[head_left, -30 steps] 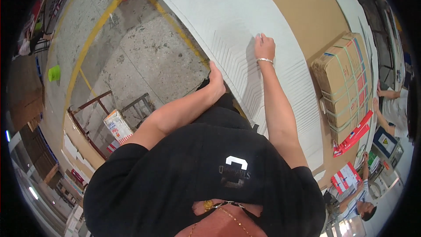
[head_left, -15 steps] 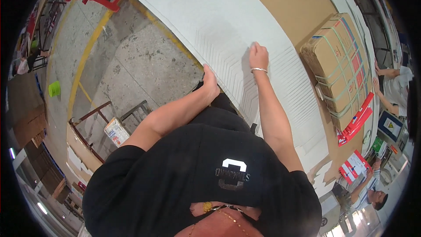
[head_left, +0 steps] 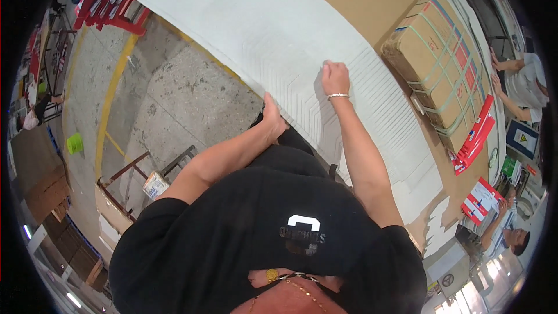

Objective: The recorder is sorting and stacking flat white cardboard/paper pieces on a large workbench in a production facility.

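Fingers of the left hand [head_left: 272, 123] are mostly hidden at the near edge of the white sheet [head_left: 232, 17], so I can't tell if they grip it. The right hand [head_left: 336, 78] is over the middle of the sheet, fingers bent in; I can't see any pinch. The view has turned, but both hands stay near the same spots, so work seems to stay there. Beyond sits a strapped brown box [head_left: 433, 64].

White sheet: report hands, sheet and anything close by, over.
Left hand at sheet's left edge. Right hand curled over it, contact unclear. White sheet spread out. Strapped carton to the right.
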Motion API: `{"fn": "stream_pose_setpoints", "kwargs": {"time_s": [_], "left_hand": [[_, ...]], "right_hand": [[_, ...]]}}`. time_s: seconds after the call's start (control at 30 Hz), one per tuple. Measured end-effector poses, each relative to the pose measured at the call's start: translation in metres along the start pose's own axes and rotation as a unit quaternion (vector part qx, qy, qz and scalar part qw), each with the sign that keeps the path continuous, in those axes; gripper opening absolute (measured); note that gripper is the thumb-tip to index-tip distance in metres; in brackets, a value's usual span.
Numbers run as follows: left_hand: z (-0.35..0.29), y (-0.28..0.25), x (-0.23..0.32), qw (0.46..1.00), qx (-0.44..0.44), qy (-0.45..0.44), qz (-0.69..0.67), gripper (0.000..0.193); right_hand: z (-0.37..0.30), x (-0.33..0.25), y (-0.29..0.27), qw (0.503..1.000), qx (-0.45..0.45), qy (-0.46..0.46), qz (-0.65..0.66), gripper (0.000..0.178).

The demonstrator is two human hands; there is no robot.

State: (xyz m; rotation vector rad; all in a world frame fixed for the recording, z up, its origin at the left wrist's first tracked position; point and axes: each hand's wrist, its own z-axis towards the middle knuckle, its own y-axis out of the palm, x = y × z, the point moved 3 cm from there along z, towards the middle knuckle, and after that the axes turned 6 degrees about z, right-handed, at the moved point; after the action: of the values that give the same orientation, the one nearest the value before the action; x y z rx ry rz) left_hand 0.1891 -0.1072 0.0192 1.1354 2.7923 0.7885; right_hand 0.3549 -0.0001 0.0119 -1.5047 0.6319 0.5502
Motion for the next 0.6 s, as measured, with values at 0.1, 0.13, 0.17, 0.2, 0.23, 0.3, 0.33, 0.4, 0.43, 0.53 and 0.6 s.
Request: {"fn": "stream_pose_setpoints", "kwargs": {"time_s": [0.1, 0.13, 0.17, 0.2, 0.23, 0.3, 0.33, 0.4, 0.43, 0.53, 0.6], "left_hand": [[-0.010, -0.002, -0.002, 0.993, 0.084, -0.034, 0.076, 0.078], [-0.008, -0.004, -0.003, 0.991, 0.100, -0.043, 0.082, 0.078], [-0.006, -0.011, -0.002, 0.991, 0.102, -0.039, 0.080, 0.078], [-0.002, -0.016, 0.000, 0.995, 0.088, 0.005, 0.051, 0.078], [0.001, -0.014, 0.001, 0.996, 0.068, 0.045, 0.025, 0.077], [0.000, -0.001, 0.002, 0.997, 0.054, 0.056, 0.003, 0.075], [-0.002, -0.001, 0.005, 0.995, 0.052, 0.075, -0.025, 0.072], [-0.003, 0.000, 0.009, 0.995, 0.052, 0.080, -0.035, 0.072], [-0.004, 0.001, 0.011, 0.995, 0.046, 0.081, -0.043, 0.071], [0.001, -0.007, 0.013, 0.995, 0.036, 0.085, -0.046, 0.072], [0.001, -0.012, 0.015, 0.995, 0.029, 0.091, -0.037, 0.073]], "right_hand": [[0.040, 0.024, -0.033, 0.991, 0.093, -0.016, -0.095, 0.033], [0.058, 0.036, -0.042, 0.984, 0.114, -0.019, -0.133, 0.037], [0.074, 0.040, -0.046, 0.986, 0.079, 0.012, -0.147, 0.038], [0.090, 0.044, -0.050, 0.985, 0.044, 0.042, -0.162, 0.040], [0.106, 0.055, -0.057, 0.985, 0.048, 0.041, -0.164, 0.040], [0.129, 0.080, -0.068, 0.974, -0.001, 0.065, -0.215, 0.038], [0.132, 0.076, -0.066, 0.975, -0.005, 0.062, -0.212, 0.038], [0.137, 0.073, -0.062, 0.976, -0.100, 0.104, -0.161, 0.035], [0.132, 0.070, -0.059, 0.976, -0.101, 0.103, -0.161, 0.035], [0.120, 0.061, -0.050, 0.980, 0.018, 0.072, -0.186, 0.033], [0.121, 0.057, -0.045, 0.979, -0.001, 0.076, -0.186, 0.036]]}}
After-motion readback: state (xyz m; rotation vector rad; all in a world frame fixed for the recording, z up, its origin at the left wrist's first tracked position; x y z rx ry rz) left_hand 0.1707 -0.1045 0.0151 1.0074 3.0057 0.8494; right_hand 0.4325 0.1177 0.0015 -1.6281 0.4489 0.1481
